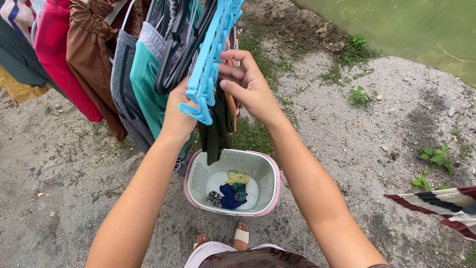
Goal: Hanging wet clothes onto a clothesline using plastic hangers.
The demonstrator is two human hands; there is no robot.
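**Bare arms, sandals, light shorts**

Both forearms are bare, with no sleeves, watch or rings showing on the left hand (177, 115) or right hand (249, 85). Below, pale shorts (208, 250), a dark brown top (258, 259) and tan open-toed sandals (241, 235).

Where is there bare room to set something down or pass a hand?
Bare gravel ground lies right of the white plastic laundry basket with pink rim, and left of it below the hanging clothes. It is crowded at the light blue plastic peg hanger, where the left hand and right hand meet.

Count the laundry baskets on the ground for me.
1. A white laundry basket with a pink rim sits on the gravel below both hands, holding a few small clothes. Others may lie outside the view.
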